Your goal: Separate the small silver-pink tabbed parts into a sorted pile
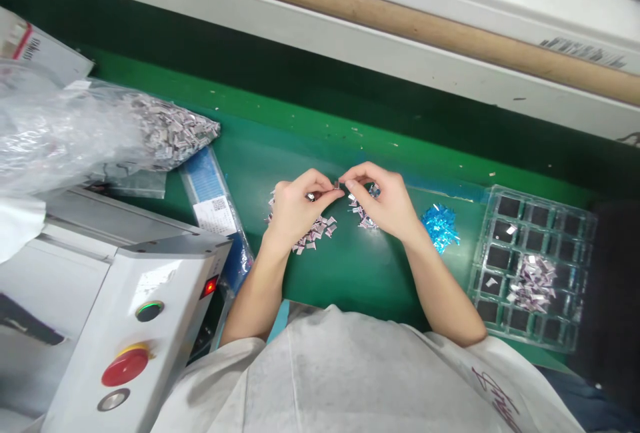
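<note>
Thumb and forefinger of my left hand (300, 206) are pinched on a small metallic piece (337, 184). Close to its right, my right hand (381, 198) is closed in a pinch at the same spot; whether its fingertips hold anything is too small to make out. Under and beside my left hand lies a pile of small silvery-pink pieces (315, 233). A second, smaller pile of similar pieces (367, 220) is partly hidden beneath my right hand. Bright blue slivers (441, 226) form a heap right of my right wrist.
A clear compartment tray (500, 256) at the right bears a heap of pieces. At the left are a plastic bag of pieces (175, 128), a flat labelled packet (215, 213) and a grey control box (165, 280) with a red button. A pale ledge (350, 33) spans the back.
</note>
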{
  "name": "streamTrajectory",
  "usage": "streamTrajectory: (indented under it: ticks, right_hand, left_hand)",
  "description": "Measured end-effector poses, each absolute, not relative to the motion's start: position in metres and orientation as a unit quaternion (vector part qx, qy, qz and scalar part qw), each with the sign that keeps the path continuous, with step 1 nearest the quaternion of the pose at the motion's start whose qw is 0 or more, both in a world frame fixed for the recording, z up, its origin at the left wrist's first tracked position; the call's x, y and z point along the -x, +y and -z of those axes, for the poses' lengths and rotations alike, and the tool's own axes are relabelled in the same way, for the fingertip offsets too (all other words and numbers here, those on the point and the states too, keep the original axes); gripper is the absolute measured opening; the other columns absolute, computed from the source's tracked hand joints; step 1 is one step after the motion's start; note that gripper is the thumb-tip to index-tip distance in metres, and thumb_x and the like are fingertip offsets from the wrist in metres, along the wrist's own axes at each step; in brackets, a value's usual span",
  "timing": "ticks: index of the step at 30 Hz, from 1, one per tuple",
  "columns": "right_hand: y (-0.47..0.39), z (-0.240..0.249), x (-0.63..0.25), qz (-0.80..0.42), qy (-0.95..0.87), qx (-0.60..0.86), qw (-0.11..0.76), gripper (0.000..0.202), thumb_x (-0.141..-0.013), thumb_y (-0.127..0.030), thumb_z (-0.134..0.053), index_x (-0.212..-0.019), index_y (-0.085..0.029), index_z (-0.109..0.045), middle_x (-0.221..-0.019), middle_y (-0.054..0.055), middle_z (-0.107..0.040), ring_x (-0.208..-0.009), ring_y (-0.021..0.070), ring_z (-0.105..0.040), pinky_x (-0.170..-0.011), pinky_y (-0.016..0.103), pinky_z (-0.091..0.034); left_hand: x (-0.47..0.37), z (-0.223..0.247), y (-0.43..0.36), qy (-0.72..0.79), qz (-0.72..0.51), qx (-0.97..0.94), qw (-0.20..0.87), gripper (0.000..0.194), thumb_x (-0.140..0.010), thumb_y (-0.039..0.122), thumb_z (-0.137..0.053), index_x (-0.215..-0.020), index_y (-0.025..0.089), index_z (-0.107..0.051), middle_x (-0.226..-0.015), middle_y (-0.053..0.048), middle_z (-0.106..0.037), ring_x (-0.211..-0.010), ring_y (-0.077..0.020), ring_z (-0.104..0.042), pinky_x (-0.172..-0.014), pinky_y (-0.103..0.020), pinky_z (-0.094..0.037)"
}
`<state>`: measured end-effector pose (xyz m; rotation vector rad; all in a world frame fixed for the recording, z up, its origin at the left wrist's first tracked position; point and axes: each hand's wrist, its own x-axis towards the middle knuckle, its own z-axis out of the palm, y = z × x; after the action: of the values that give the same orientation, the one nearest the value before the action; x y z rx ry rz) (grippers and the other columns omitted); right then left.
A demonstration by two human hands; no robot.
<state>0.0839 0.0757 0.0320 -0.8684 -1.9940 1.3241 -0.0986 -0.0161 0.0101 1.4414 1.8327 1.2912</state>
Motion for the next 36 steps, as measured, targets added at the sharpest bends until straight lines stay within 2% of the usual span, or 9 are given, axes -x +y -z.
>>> streamTrajectory:
  ticks: [6,15,20,23,26,30,33,36]
  right_hand:
    - [0.073,-0.030,-0.081,-0.476,-0.767,0.316,0.293,0.012,-0.104,-0.022,-0.063,-0.100,-0.024,-0.075,-0.100,0.003,-0.078,-0.089,0.0195,-0.073,-0.084,0.035,-0.058]
    - [0.074,-0.027,-0.081,-0.478,-0.769,0.313,0.286,0.013,-0.104,-0.021,-0.062,-0.098,-0.024,-0.074,-0.099,0.003,-0.076,-0.087,0.0189,-0.070,-0.080,0.034,-0.056]
    - [0.074,-0.024,-0.080,-0.481,-0.761,0.330,0.283,0.013,-0.104,-0.023,-0.064,-0.101,-0.024,-0.077,-0.098,0.003,-0.077,-0.086,0.0192,-0.072,-0.082,0.036,-0.059]
    - [0.076,-0.023,-0.081,-0.504,-0.746,0.330,0.284,0.013,-0.103,-0.025,-0.065,-0.108,-0.025,-0.077,-0.104,0.004,-0.080,-0.092,0.0201,-0.075,-0.086,0.037,-0.061]
    - [0.078,-0.021,-0.082,-0.554,-0.718,0.315,0.282,0.023,-0.099,-0.024,-0.067,-0.121,-0.027,-0.075,-0.111,0.004,-0.081,-0.099,0.0207,-0.076,-0.090,0.039,-0.061]
    - [0.081,-0.021,-0.085,-0.598,-0.703,0.284,0.258,0.029,-0.096,-0.022,-0.068,-0.124,-0.025,-0.072,-0.098,0.001,-0.078,-0.086,0.0181,-0.071,-0.083,0.036,-0.058]
    - [0.083,-0.023,-0.088,-0.571,-0.730,0.286,0.244,0.025,-0.097,-0.021,-0.064,-0.121,-0.025,-0.071,-0.094,0.001,-0.073,-0.081,0.0171,-0.064,-0.078,0.034,-0.054]
    - [0.087,-0.022,-0.092,-0.509,-0.766,0.321,0.226,0.027,-0.097,-0.015,-0.059,-0.119,-0.025,-0.069,-0.091,0.000,-0.070,-0.075,0.0161,-0.059,-0.074,0.033,-0.048]
  left_hand:
    - [0.097,-0.005,-0.016,0.666,-0.458,-0.545,0.223,0.018,-0.088,0.028,-0.091,-0.086,0.024,-0.074,-0.081,0.005,-0.081,-0.080,-0.0175,-0.083,-0.072,-0.023,-0.062]
    - [0.095,-0.007,-0.016,0.648,-0.475,-0.552,0.223,0.019,-0.087,0.023,-0.092,-0.085,0.023,-0.073,-0.081,0.006,-0.081,-0.079,-0.0161,-0.084,-0.073,-0.021,-0.063]
    - [0.095,-0.005,-0.016,0.651,-0.473,-0.550,0.224,0.020,-0.087,0.027,-0.092,-0.084,0.023,-0.072,-0.080,0.005,-0.081,-0.079,-0.0174,-0.084,-0.073,-0.023,-0.064]
    - [0.095,-0.003,-0.016,0.657,-0.471,-0.543,0.228,0.021,-0.087,0.028,-0.092,-0.085,0.023,-0.072,-0.081,0.005,-0.081,-0.080,-0.0181,-0.085,-0.075,-0.024,-0.065]
    - [0.095,-0.003,-0.017,0.648,-0.478,-0.545,0.235,0.021,-0.088,0.027,-0.092,-0.086,0.023,-0.072,-0.082,0.005,-0.081,-0.080,-0.0175,-0.084,-0.075,-0.024,-0.065]
    - [0.094,-0.004,-0.018,0.629,-0.474,-0.568,0.240,0.020,-0.090,0.031,-0.091,-0.087,0.023,-0.072,-0.082,0.005,-0.081,-0.077,-0.0164,-0.082,-0.073,-0.025,-0.063]
    - [0.100,-0.008,-0.019,0.627,-0.451,-0.591,0.234,0.023,-0.090,0.036,-0.091,-0.090,0.024,-0.072,-0.085,0.003,-0.082,-0.073,-0.0158,-0.079,-0.071,-0.027,-0.061]
    - [0.116,-0.015,-0.019,0.635,-0.396,-0.631,0.206,0.026,-0.088,0.036,-0.093,-0.104,0.025,-0.075,-0.096,0.000,-0.083,-0.085,-0.0201,-0.076,-0.081,-0.034,-0.061]
